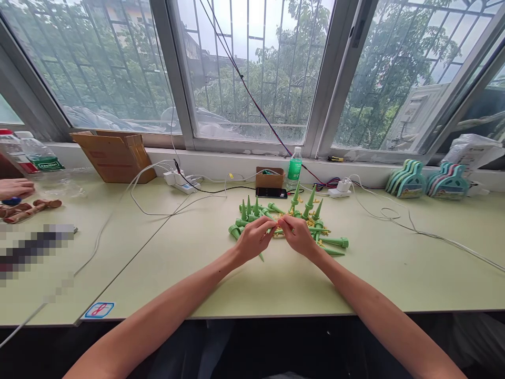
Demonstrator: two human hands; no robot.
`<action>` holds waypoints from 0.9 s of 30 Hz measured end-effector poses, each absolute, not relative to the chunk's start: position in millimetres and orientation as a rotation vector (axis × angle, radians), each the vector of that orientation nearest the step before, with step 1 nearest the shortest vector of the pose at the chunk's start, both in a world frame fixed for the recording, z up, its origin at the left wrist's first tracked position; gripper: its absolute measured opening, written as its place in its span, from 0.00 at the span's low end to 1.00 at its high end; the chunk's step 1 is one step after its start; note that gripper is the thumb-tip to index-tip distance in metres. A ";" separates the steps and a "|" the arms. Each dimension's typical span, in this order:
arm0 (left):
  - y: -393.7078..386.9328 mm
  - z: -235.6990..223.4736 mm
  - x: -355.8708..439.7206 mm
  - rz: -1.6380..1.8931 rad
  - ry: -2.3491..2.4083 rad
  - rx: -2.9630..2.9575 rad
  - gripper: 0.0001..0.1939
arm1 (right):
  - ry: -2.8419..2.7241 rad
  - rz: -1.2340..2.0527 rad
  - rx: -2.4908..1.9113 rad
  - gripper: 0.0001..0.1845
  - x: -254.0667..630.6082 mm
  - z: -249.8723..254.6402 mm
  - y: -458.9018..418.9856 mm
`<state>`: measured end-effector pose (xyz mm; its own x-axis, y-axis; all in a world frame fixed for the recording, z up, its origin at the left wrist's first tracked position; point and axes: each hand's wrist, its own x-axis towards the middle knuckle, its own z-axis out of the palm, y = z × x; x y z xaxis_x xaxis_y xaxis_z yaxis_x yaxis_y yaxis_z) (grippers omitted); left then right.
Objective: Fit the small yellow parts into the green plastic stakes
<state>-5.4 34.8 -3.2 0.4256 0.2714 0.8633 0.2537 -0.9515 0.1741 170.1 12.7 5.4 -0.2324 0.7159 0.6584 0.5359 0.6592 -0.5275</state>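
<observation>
A heap of green cone-shaped spikes lies on the pale green table, mixed with small yellow pieces. Some spikes stand upright, others lie flat. My left hand is closed around a green spike whose tip pokes out below the palm. My right hand meets it fingertip to fingertip, pinching something small and yellowish at the spike's end. Both hands hover at the near edge of the heap.
A phone, a small brown box and a green bottle stand behind the heap. Power strips and cables cross the table. A cardboard box sits back left. Another person's hand rests at far left.
</observation>
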 end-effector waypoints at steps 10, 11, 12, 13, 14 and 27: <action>34.7 -0.2 -6.8 1.566 0.426 2.660 0.09 | -1.924 0.161 -0.995 0.21 170.6 0.7 15.3; 34.8 0.3 -7.1 1.561 0.417 2.664 0.09 | -1.928 0.159 -0.999 0.21 170.7 0.2 15.4; 34.8 0.8 -7.3 1.558 0.409 2.668 0.09 | -1.934 0.156 -1.004 0.21 170.6 -0.2 15.4; 34.8 1.2 -7.6 1.554 0.400 2.671 0.09 | -1.939 0.152 -1.008 0.21 170.6 -0.5 15.5; 34.9 1.7 -7.8 1.550 0.393 2.674 0.09 | -1.942 0.146 -1.013 0.22 170.4 -0.7 15.6; 37.4 1.3 -11.2 1.446 0.329 2.685 0.11 | -1.951 0.145 -1.012 0.23 170.0 -2.2 17.4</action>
<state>-11.2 37.4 1.3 0.5332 0.2228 0.8161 0.1523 -0.9742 0.1665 170.0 17.4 -2.2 -0.2551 0.7003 0.6667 0.5939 0.6576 -0.4635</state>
